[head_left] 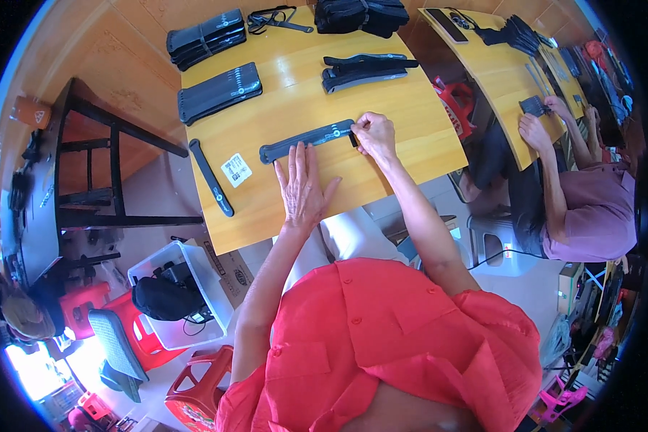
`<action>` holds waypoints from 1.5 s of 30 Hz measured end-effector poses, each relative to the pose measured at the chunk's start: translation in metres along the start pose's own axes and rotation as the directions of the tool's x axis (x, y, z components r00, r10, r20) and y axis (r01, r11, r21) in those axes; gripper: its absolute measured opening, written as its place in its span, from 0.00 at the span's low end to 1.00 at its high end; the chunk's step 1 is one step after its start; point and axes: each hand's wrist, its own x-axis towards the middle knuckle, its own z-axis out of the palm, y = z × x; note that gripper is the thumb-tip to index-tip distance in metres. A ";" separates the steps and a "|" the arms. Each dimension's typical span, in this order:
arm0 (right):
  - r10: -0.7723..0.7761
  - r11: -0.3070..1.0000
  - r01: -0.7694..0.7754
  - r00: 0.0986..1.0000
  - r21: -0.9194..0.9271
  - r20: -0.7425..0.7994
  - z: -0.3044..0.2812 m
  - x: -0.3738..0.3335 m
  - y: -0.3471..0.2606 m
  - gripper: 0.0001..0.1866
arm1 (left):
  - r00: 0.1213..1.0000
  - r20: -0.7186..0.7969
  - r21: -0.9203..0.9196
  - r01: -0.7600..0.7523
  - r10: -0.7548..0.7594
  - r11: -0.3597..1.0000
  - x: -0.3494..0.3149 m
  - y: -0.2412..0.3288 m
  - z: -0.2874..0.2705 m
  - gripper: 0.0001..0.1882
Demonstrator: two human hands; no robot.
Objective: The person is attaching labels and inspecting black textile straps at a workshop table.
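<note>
A flat black strap (317, 136) with pale printed marks lies across the yellow wooden table (302, 230) in front of me. My left hand (304, 187) rests on it with fingers stretched out, the fingertips pressing its lower edge. At the strap's right end my right hand (374, 135) is closed in a pinch, and a short black tab shows just below its fingertips. A single black strap (211, 178) with rounded ends lies apart near the table's left edge. Between the two straps sits a white printed label (236, 169).
Stacked black straps (219, 93) lie at the back left, with bundles (207, 37) (360, 16) behind. Folded straps (367, 72) lie back right. A co-worker (583, 209) handles a dark piece at another table (482, 68). A white bin (227, 302) and red stool (198, 389) stand lower left.
</note>
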 end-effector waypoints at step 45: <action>-0.621 0.388 0.717 0.667 -0.579 0.411 0.004 -0.053 0.017 0.28 | 0.997 0.046 -0.018 -0.062 0.062 0.998 0.015 0.003 0.009 0.36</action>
